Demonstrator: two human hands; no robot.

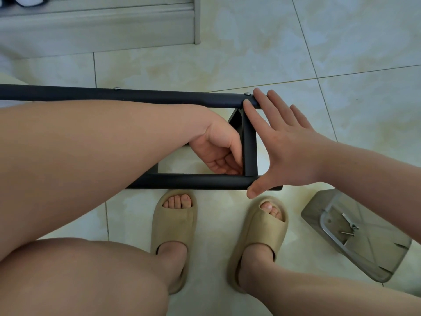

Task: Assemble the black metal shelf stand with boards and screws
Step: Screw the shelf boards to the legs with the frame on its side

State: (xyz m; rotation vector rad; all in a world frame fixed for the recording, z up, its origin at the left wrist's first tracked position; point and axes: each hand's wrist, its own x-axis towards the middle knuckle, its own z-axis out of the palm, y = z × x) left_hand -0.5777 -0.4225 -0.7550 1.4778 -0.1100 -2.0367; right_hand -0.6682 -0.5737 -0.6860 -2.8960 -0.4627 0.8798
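The black metal frame (pixel 159 98) lies across my knees: a far tube with two silver screw heads, a near tube (pixel 193 181), and a short crosspiece (pixel 249 153) joining them at the right end. My left hand (pixel 216 149) reaches between the tubes, palm up, its curled fingers against the crosspiece's left side. My right hand (pixel 278 140) spreads flat over the frame's right end, fingertips on the far tube, thumb on the near tube's end.
A clear plastic container (pixel 337 231) with a few small screws and a wing nut sits on the tiled floor at the right. My feet in beige slippers (pixel 175 236) stand below the frame. A grey door frame (pixel 98 21) runs along the top left.
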